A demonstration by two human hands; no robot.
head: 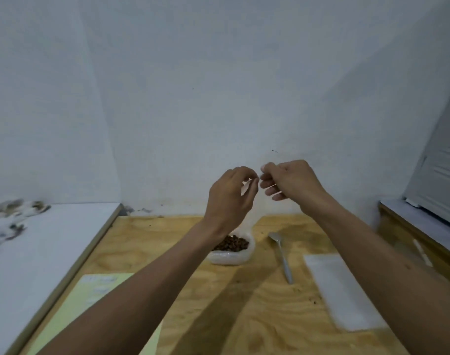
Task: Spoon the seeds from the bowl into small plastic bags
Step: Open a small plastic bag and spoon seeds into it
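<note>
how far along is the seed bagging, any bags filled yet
No filled bag shows. In hand: both hands, left hand and right hand, are raised, pinching something thin and clear, likely a bag. Left: the seeds sit in the bowl, the spoon lies unused beside it.

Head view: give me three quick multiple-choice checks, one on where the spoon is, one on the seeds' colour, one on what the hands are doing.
1. The spoon lies:
A. in the bowl
B. on the wooden table, right of the bowl
C. in the right hand

2. The seeds are:
A. brown
B. green
C. white

3. The hands are:
A. flat on the table
B. raised, pinching something thin and pale
C. lifting the bowl

Answers:
1 B, it rests on the table beside the bowl.
2 A, a brown heap.
3 B, left hand and right hand meet above the bowl.
</note>
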